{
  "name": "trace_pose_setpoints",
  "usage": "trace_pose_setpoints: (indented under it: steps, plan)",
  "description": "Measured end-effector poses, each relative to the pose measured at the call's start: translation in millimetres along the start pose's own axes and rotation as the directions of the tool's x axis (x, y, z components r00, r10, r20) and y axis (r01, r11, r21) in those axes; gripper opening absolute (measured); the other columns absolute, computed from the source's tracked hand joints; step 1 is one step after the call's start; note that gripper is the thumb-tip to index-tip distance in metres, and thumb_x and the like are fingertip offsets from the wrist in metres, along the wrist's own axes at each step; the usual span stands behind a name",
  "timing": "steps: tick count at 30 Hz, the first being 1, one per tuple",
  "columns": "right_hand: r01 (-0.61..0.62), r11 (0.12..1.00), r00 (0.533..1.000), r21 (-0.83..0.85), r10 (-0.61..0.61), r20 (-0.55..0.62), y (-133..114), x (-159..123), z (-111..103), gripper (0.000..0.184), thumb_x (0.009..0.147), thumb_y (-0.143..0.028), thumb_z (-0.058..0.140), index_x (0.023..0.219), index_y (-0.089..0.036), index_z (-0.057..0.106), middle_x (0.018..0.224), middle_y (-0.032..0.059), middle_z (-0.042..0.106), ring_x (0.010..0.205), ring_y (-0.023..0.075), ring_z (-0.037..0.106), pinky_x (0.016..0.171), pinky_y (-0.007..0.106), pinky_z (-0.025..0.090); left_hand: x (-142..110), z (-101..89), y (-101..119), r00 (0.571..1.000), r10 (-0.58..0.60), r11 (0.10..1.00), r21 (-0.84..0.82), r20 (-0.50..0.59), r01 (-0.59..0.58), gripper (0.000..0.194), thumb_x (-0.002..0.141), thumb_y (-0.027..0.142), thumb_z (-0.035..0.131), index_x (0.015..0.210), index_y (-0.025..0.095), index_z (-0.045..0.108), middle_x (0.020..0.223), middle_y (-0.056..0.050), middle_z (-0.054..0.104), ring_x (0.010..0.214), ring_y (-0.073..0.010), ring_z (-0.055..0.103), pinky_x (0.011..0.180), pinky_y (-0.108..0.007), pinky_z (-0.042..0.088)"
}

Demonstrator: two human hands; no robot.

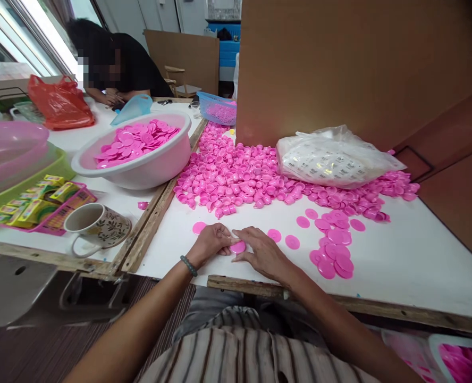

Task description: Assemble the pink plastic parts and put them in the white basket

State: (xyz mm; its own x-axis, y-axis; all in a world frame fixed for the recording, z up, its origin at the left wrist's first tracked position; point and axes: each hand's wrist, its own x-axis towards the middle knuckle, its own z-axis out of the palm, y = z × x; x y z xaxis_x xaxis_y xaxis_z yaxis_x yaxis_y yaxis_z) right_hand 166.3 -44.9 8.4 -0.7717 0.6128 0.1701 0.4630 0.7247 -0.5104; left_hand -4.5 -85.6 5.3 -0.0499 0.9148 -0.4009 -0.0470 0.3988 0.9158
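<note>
Both my hands meet near the front edge of the white table (399, 255). My left hand (212, 242) is closed in a pinch, its fingertips on a flat pink disc (238, 247). My right hand (262, 250) lies with its fingers curled over the same disc from the right. More loose pink discs (334, 250) lie flat to the right of my hands. A wide heap of small pink caps (239, 178) covers the middle of the table beyond my fingers.
A white basin (140, 170) full of pink discs stands at left, a patterned mug (96, 226) in front of it. A clear bag of white parts (334, 159) rests against a cardboard wall (339, 64). A person sits at the far left.
</note>
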Motion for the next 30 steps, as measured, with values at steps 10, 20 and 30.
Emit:
trace_pose_setpoints:
  steps: [10,20,30]
  plan:
    - [-0.057,0.997,0.979,0.058,0.044,0.201,8,20,-4,0.036,0.054,-0.037,0.082,0.064,-0.018,0.053,0.058,-0.0059,0.044,0.057,0.0098,0.040,0.050,0.020,0.022,-3,3.1,-4,0.994,-0.106,0.992,-0.068,-0.010,0.105,0.044,0.048,0.028,0.082,0.072,0.012,0.048,0.050,0.004,0.057,0.043,-0.0078,0.057,0.046,-0.018,0.049]
    - [-0.167,0.986,0.980,0.000,0.166,0.111,-4,11,2,0.029,0.068,-0.041,0.072,0.073,-0.018,0.057,0.068,-0.0005,0.055,0.065,0.0141,0.050,0.055,0.022,0.030,-1,3.9,-3,0.995,-0.089,0.995,0.050,0.032,0.088,0.040,0.057,0.039,0.076,0.070,0.014,0.046,0.047,0.003,0.056,0.042,-0.0104,0.055,0.044,-0.021,0.046]
    - [-0.320,0.901,0.939,-0.292,0.261,-0.224,8,-33,-5,0.027,0.089,-0.021,0.044,0.112,-0.011,0.054,0.100,0.0128,0.059,0.090,0.0234,0.050,0.077,0.034,0.039,-37,10.5,4,0.781,0.624,0.373,0.864,0.037,-0.338,0.043,0.076,0.048,0.056,0.108,0.020,0.056,0.110,-0.011,0.057,0.103,-0.0261,0.049,0.088,-0.043,0.040]
